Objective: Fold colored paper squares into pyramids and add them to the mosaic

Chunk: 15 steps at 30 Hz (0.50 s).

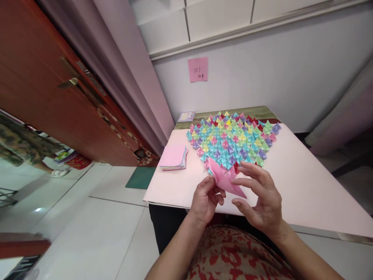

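A pink sheet of origami paper [225, 179], partly folded, is held above the near edge of the table. My left hand [206, 198] pinches its left side between thumb and fingers. At its right, my right hand [259, 194] is open with the fingers spread and curved; the index fingertip is close to the paper, and I cannot tell whether it touches. Just beyond, many small folded paper pieces [224, 142] in blue, green, pink, purple, yellow and red stand in tight rows. To the left lies a stack of square coloured paper [173, 157], pink on top.
The table [309, 182] has a pale pink cover. A small stack of printed cards [186, 116] sits at its far left corner. A pink note [198, 69] is stuck to the wall. On the left are a red-brown door [58, 70] and another person's leg [43, 166].
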Each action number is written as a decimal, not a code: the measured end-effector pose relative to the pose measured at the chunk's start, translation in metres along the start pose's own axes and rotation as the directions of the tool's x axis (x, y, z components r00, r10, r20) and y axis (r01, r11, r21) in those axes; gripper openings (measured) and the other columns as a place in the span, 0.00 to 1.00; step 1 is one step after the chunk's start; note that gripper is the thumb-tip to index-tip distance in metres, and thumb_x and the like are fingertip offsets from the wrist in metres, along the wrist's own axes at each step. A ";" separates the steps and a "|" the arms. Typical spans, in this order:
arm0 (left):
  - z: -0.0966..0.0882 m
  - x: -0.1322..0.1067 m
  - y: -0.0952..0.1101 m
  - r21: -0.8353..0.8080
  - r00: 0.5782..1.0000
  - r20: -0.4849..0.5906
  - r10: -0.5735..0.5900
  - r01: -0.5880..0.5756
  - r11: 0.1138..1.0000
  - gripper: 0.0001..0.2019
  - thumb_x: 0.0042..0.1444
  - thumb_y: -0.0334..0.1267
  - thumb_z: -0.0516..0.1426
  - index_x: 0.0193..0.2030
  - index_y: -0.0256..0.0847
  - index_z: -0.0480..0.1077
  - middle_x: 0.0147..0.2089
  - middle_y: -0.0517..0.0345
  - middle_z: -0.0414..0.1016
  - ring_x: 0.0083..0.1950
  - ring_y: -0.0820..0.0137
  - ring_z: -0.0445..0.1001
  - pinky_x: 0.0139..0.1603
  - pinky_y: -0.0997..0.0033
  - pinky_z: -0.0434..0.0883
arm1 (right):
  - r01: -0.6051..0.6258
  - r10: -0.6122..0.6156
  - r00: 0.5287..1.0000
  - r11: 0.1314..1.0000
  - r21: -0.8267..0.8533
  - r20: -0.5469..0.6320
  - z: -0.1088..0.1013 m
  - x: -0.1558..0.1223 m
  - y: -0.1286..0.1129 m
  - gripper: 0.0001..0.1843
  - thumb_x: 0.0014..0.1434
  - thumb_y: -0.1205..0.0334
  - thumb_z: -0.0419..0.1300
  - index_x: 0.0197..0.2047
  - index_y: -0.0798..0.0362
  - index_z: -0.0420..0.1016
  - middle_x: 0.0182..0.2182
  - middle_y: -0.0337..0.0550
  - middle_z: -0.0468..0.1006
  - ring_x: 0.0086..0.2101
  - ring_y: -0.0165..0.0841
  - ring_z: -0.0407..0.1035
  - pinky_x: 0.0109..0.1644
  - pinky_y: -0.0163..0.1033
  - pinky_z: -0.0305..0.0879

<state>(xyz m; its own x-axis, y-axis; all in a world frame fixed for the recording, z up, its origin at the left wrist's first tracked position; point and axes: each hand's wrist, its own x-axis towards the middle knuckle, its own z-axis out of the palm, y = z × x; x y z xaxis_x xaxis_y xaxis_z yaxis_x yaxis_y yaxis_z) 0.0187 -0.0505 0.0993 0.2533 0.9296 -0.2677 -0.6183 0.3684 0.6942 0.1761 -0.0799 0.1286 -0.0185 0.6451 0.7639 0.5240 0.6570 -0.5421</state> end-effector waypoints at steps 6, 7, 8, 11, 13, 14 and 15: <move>0.000 0.000 -0.001 -0.014 0.999 0.025 0.024 -0.023 1.000 0.09 0.53 0.40 0.64 0.35 0.35 0.74 0.24 0.58 0.74 0.23 0.74 0.71 0.20 0.78 0.68 | -0.010 0.012 0.999 0.999 -0.032 0.048 0.001 0.002 0.001 0.14 0.57 0.54 0.64 0.45 0.51 0.77 0.58 0.55 0.67 0.55 0.50 0.67 0.55 0.55 0.69; 0.001 0.000 -0.001 -0.017 0.999 0.027 0.029 -0.029 0.999 0.09 0.53 0.39 0.64 0.35 0.35 0.74 0.24 0.57 0.75 0.23 0.74 0.72 0.21 0.78 0.68 | -0.017 0.018 0.999 0.999 -0.034 0.041 0.002 0.002 0.001 0.14 0.58 0.54 0.64 0.45 0.51 0.76 0.57 0.55 0.68 0.55 0.50 0.67 0.55 0.55 0.69; 0.001 0.000 -0.001 -0.016 0.999 0.028 0.036 -0.035 0.999 0.09 0.52 0.39 0.64 0.34 0.35 0.74 0.24 0.57 0.75 0.23 0.74 0.72 0.22 0.78 0.69 | -0.024 0.025 0.999 0.999 -0.035 0.028 0.002 0.001 0.001 0.15 0.58 0.54 0.64 0.46 0.51 0.75 0.56 0.55 0.69 0.54 0.49 0.68 0.56 0.56 0.69; 0.002 0.001 0.000 0.002 0.998 0.013 0.055 -0.055 0.999 0.10 0.52 0.41 0.64 0.32 0.35 0.72 0.23 0.57 0.74 0.23 0.73 0.71 0.21 0.77 0.68 | -0.040 0.040 0.999 0.998 -0.046 -0.020 0.002 -0.001 0.001 0.16 0.56 0.53 0.65 0.46 0.50 0.72 0.55 0.55 0.70 0.54 0.50 0.69 0.56 0.56 0.69; 0.002 0.001 0.001 0.015 0.998 -0.003 0.069 -0.069 0.997 0.11 0.53 0.43 0.64 0.31 0.36 0.72 0.23 0.57 0.74 0.22 0.74 0.70 0.21 0.77 0.67 | -0.037 0.036 0.999 0.998 -0.055 -0.026 0.002 -0.002 0.001 0.15 0.56 0.53 0.66 0.43 0.50 0.72 0.55 0.55 0.70 0.54 0.50 0.69 0.55 0.56 0.69; 0.003 0.000 0.001 0.020 0.997 -0.011 0.075 -0.075 0.997 0.11 0.53 0.43 0.64 0.31 0.36 0.71 0.23 0.57 0.74 0.21 0.74 0.70 0.21 0.77 0.67 | -0.033 0.032 0.999 0.998 -0.060 -0.023 0.002 -0.003 0.001 0.15 0.55 0.53 0.67 0.42 0.50 0.72 0.55 0.55 0.69 0.54 0.50 0.69 0.55 0.56 0.69; 0.004 0.000 0.002 0.024 0.997 -0.019 0.079 -0.078 0.997 0.11 0.53 0.43 0.64 0.32 0.36 0.71 0.23 0.57 0.74 0.21 0.74 0.70 0.21 0.77 0.66 | -0.030 0.029 0.999 0.997 -0.066 -0.018 0.003 -0.003 0.001 0.14 0.55 0.54 0.67 0.41 0.50 0.72 0.55 0.55 0.69 0.54 0.50 0.69 0.55 0.56 0.69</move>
<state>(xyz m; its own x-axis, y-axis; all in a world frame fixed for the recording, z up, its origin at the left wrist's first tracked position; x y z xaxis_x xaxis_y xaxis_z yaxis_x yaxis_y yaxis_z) 0.0205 -0.0498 0.1027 0.1896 0.9558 -0.2248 -0.6184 0.2941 0.7288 0.1742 -0.0804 0.1251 0.0117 0.6568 0.7540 0.5795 0.6100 -0.5404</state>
